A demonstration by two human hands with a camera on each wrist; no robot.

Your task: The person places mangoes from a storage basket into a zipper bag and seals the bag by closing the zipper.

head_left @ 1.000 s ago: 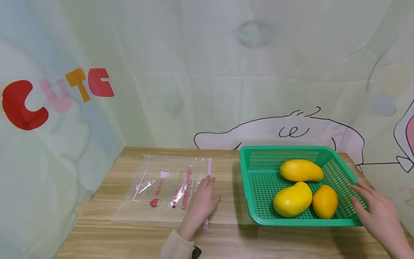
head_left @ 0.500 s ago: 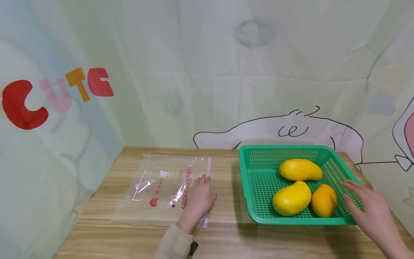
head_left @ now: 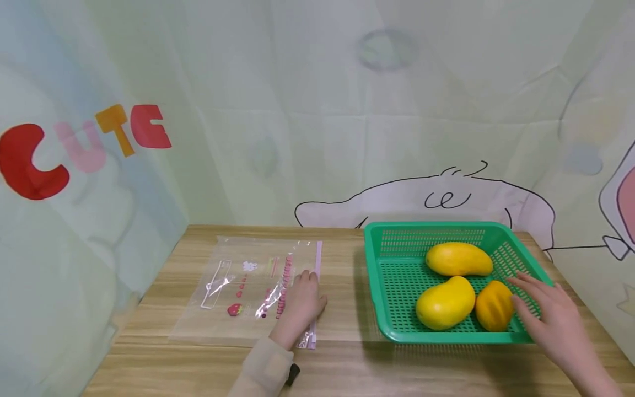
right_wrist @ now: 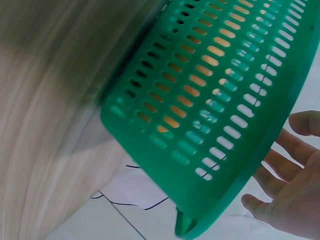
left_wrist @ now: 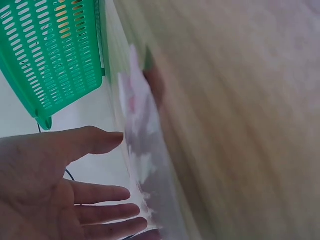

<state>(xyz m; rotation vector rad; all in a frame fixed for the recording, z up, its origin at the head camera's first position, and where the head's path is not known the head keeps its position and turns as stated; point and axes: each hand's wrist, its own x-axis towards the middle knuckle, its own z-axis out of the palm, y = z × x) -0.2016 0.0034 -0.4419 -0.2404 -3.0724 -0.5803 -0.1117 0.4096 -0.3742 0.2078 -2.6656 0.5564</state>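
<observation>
A clear zip bag [head_left: 258, 325] with pink print and a strawberry lies flat, its lilac zip strip on the right. My left hand [head_left: 303, 300] is at its zip end, fingers loosely extended; the left wrist view shows the thumb and fingertips [left_wrist: 112, 192] right at the bag's edge. To the right stands a green plastic basket [head_left: 374, 286] holding a long yellow mango [head_left: 458, 259], a plump one [head_left: 445, 303] and a small orange-yellow one [head_left: 495, 306]. My right hand [head_left: 553, 322] reaches over the basket's right side, fingers spread, fingertips beside the small mango and nothing held.
Both the bag and the basket are on a wood-grain table [head_left: 342, 309]. A printed cloth [head_left: 278, 154] with "CUTE" lettering hangs behind and to the left, close along the table's edges.
My right hand has moved left, from the basket's right rim to beside the small mango. The left hand stays at the bag's zip end with only a slight shift.
</observation>
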